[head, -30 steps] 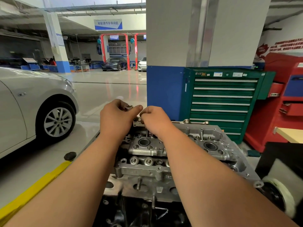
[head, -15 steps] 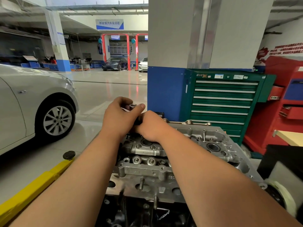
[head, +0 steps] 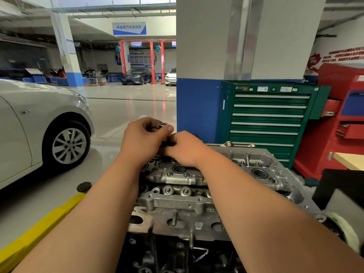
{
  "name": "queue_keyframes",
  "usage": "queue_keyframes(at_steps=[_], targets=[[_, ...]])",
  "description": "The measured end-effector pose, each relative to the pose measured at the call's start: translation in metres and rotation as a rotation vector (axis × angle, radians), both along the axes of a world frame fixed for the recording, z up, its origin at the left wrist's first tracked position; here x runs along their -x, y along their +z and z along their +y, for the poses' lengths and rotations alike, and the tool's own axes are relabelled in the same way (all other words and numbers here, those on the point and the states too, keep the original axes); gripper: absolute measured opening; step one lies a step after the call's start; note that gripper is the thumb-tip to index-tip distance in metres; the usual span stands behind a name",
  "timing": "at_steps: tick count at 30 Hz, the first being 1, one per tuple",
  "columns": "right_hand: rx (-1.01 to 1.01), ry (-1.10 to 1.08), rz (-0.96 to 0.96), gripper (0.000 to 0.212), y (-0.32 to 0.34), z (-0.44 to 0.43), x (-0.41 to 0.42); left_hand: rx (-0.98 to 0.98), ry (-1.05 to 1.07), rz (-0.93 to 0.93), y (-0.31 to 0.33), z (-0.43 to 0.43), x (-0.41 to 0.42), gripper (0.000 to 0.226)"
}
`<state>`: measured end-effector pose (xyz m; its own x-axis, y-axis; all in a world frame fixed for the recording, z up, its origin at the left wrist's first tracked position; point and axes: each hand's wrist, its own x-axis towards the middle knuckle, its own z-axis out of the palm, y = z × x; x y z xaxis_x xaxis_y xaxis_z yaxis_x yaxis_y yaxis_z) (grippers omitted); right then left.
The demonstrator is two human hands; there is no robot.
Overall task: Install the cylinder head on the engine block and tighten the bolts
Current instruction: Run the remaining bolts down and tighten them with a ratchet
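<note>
Workshop bay, pale glossy floor, silver car at left, pillar ahead.

Cylinder head sits on the engine block, close below the camera. No gap shows on the near side.

Left hand is raised over the head's far edge. Its grip pinches a bolt between thumb and fingers, with the bolt's round top showing above the thumb. Right hand is just beside and below it, touching it, fingers curled away from the camera. Whether its grip closes on the bolt's shank or on nothing, I cannot tell.

Step, as judged: bolts going in by hand, tightening not begun. No wrench in view. Next move calls for steering the shank plumb into its hole at the far edge, then turning it by fingers first so the thread catches clean.

Containers: green cabinet behind the engine, all drawers shut, contents unseen. Red cabinet at right has one drawer seemingly ajar, contents not visible.
</note>
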<state>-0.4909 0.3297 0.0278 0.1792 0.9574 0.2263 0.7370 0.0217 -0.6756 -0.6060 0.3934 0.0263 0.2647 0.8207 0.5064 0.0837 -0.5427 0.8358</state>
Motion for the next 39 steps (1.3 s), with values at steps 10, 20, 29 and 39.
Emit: queue_keyframes(at_steps=[10,20,29,39], targets=[[-0.015,-0.080,-0.083,0.023,-0.001,0.009,0.004,-0.061,0.132,0.055,-0.002,-0.002,-0.007,0.031],[-0.008,0.013,-0.030,0.014,-0.003,0.003,-0.001,-0.010,-0.118,0.027,0.000,0.003,0.005,0.004],[-0.054,-0.086,-0.100,0.022,-0.006,0.012,0.003,-0.075,0.119,0.085,-0.003,-0.005,-0.007,0.027],[-0.010,-0.006,-0.045,0.015,-0.002,0.003,-0.002,-0.031,-0.074,0.069,-0.004,0.001,-0.001,0.008]])
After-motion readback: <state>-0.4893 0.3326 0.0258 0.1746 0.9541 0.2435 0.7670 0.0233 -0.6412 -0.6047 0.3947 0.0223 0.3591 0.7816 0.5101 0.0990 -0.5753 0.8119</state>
